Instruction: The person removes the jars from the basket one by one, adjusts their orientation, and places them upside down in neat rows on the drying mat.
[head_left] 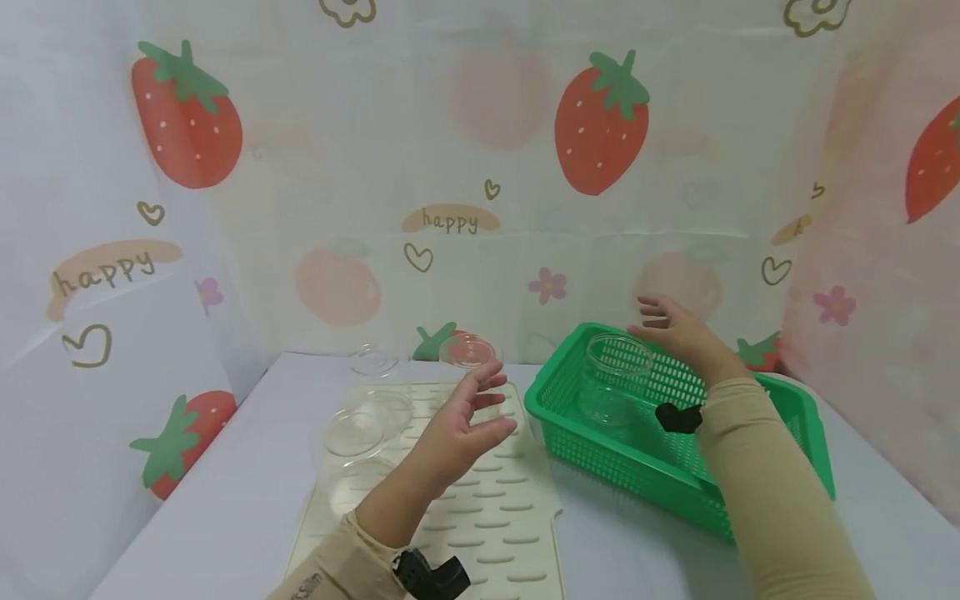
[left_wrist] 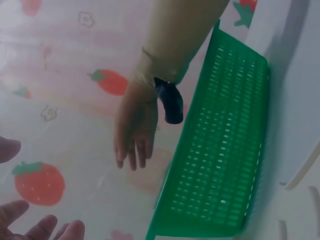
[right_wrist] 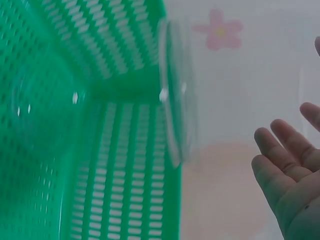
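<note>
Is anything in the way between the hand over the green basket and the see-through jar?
Nothing visible. The right hand hovers open just beside the clear jar, which stands in the green basket, with only air between them.

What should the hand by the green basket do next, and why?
Probably the right hand should come down and forward a little to close on the clear jar. It hovers open just past the jar's rim and holds nothing. The jar stands upright in the green basket. The left hand is open above the mat, so it is free too.
</note>
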